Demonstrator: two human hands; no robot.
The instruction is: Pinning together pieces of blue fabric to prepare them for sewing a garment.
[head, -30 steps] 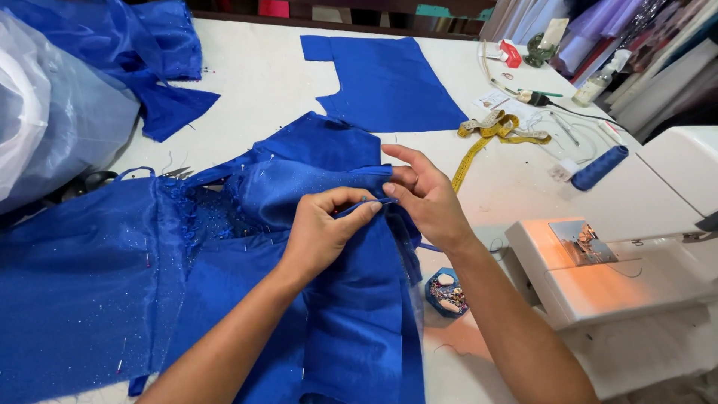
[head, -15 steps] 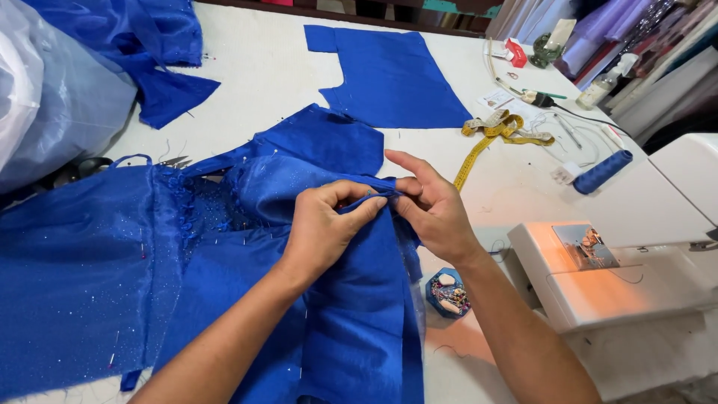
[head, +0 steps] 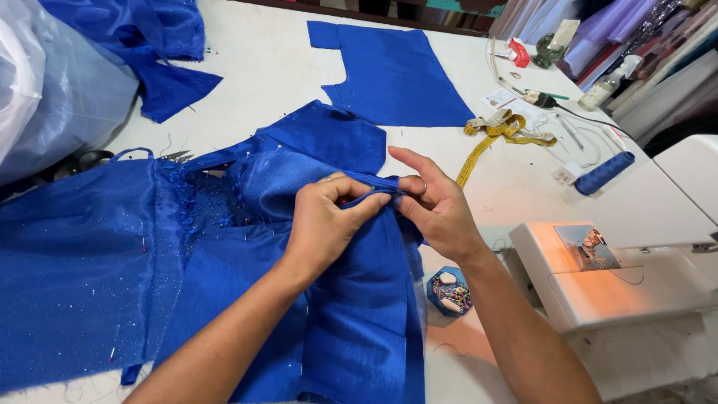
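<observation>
A royal blue garment (head: 224, 247) with a sparkly beaded middle lies spread over a white table (head: 262, 82). My left hand (head: 325, 221) pinches a folded edge of the blue cloth near the table's centre. My right hand (head: 434, 206) grips the same fold from the right, thumb and fingers closed on it, index finger stretched out. The two hands touch at the fold. A small blue pincushion (head: 449, 290) with pins sits just below my right wrist.
A white sewing machine (head: 621, 273) stands at the right. A cut blue fabric piece (head: 396, 71) lies farther back, a yellow tape measure (head: 497, 131) and a blue thread spool (head: 604, 173) beyond my right hand. A clear plastic bag (head: 45, 90) and scissors (head: 90, 158) are at left.
Both hands stay pinched on the fold and have shifted slightly; the view has moved a little, otherwise the cloth lies as before.
</observation>
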